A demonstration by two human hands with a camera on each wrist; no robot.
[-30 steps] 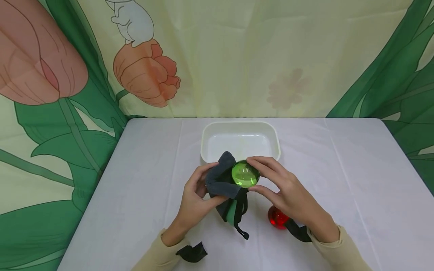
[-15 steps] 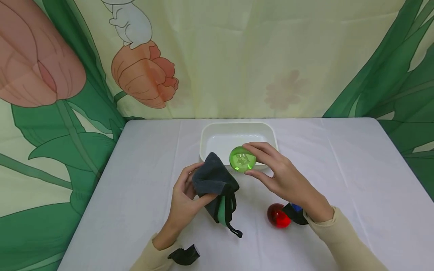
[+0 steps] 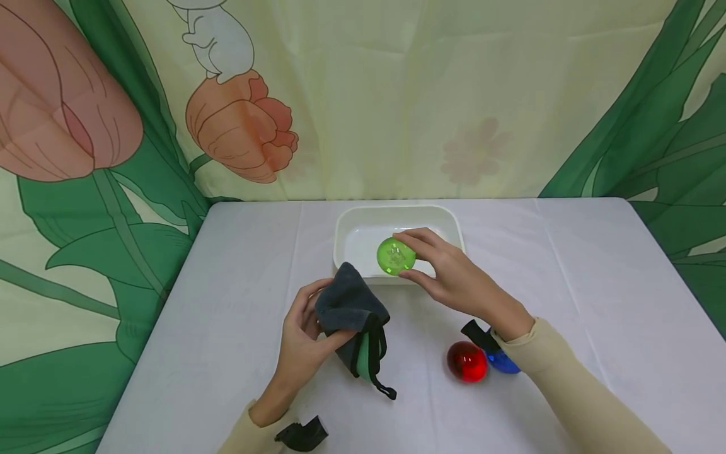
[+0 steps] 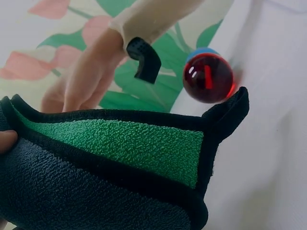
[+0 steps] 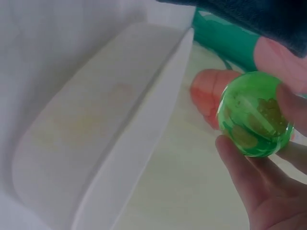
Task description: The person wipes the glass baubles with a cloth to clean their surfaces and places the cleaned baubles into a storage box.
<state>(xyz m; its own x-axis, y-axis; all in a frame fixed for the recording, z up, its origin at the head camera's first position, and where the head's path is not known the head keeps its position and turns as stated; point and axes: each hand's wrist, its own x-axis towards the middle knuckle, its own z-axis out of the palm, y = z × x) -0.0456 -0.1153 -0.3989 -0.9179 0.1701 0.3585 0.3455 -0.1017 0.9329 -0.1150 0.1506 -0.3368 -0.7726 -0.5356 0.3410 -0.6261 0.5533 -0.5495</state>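
My right hand (image 3: 450, 271) pinches a clear green ball (image 3: 396, 256) between thumb and fingers, over the near part of a white rectangular dish (image 3: 343, 243). In the right wrist view the green ball (image 5: 255, 114) shows beside the dish wall (image 5: 139, 124). My left hand (image 3: 306, 347) grips a folded dark grey cloth (image 3: 348, 301) with a green inner side, black edging and a hanging loop. Close up in the left wrist view, the cloth (image 4: 96, 177) shows its green face between two dark edges.
A clear red ball (image 3: 467, 362) sits on the white-covered table (image 3: 227, 302), right of the cloth. Beside it a blue ball (image 3: 502, 362) is partly hidden by the right sleeve and its black wrist mount (image 3: 479, 335). A printed curtain (image 3: 368, 101) hangs behind the table.
My right hand has carried the green ball away from the cloth, up and leftward over the dish. The left hand and cloth have shifted slightly left. More of the blue ball now shows.
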